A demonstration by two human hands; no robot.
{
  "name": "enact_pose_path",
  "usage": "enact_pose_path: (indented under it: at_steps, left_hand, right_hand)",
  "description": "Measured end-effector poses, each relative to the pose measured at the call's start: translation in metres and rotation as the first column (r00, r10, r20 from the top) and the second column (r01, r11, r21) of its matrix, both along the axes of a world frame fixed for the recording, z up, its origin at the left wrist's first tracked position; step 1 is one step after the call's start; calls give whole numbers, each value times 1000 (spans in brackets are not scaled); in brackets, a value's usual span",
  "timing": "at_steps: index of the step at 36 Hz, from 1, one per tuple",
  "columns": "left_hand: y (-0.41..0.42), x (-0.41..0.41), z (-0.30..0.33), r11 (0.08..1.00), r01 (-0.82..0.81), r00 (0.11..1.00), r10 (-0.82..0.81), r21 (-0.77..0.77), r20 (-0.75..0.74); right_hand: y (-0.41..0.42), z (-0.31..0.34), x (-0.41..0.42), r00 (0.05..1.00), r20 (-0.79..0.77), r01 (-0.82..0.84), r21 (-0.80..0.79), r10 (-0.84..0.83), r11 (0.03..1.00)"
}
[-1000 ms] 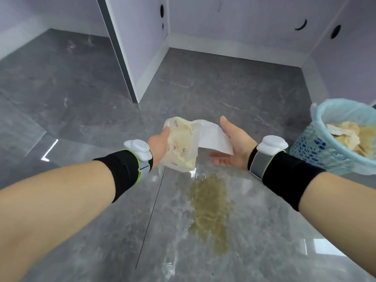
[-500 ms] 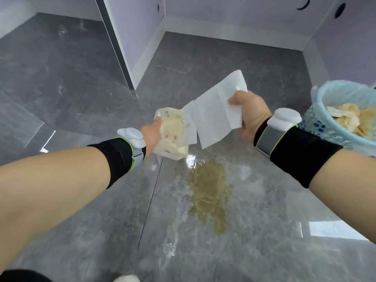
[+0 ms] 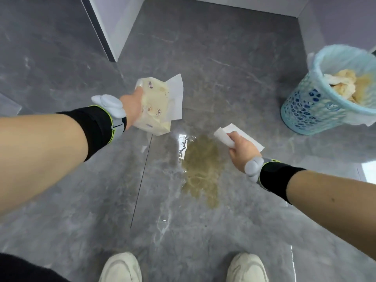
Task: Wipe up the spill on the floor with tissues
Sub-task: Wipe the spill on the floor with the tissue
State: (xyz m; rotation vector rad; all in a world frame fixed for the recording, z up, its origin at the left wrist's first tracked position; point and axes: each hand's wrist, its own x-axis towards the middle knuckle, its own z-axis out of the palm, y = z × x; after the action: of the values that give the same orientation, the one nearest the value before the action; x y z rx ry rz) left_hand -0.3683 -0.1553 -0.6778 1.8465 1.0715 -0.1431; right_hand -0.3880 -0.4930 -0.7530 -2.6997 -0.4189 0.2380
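A yellowish-brown spill [image 3: 201, 169] lies on the grey marble floor [image 3: 203, 231], between my arms. My left hand [image 3: 132, 106] grips a cream soft tissue pack [image 3: 151, 104], held above the floor to the upper left of the spill; a white sheet [image 3: 176, 98] sticks out of the pack's right side. My right hand [image 3: 242, 152] is shut on a loose white tissue [image 3: 227, 137], low over the floor just right of the spill's upper end. Part of that tissue is hidden under my fingers.
A blue perforated waste bin [image 3: 311, 110] with a light liner and soiled tissues inside stands at the right. A white partition with a dark edge [image 3: 105, 37] juts out at the upper left. My two pale shoes [image 3: 122, 267] [image 3: 247, 267] stand at the bottom.
My right hand pulled a tissue free of the pack, then dropped down and right to beside the spill. The view tilted down and my shoes came into sight.
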Motion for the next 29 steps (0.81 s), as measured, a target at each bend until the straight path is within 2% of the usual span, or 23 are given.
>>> enact_pose_path:
  at_steps: [5,7,11,14,19,26,29]
  left_hand:
    - [-14,4,-2,998,67,998,-67,-22,-2]
    - [-18,5,-2,996,83,997,-83,-32,4]
    - [-23,6,0,994,87,996,-87,-60,12]
    - [-26,5,2,994,85,996,-84,-72,13]
    - [-24,3,-1,989,115,993,-113,-91,25]
    - [-27,3,0,991,121,993,-120,-65,24]
    - [-26,3,0,991,119,993,-119,-55,17]
  right_hand:
    - [-6,-45,-22,959,-280,-81,-141,39,987]
    - [0,-60,-34,940,-335,-140,-197,68,970]
    - [15,-80,-60,962,-232,-205,-265,144,942]
    - [22,-85,-76,965,-232,-176,-238,120,955]
    - [28,-84,-103,949,-234,-266,-230,212,936]
    - [40,-61,-135,905,-333,-313,-99,265,945]
    - [46,-43,-136,921,-285,-278,-4,266,960]
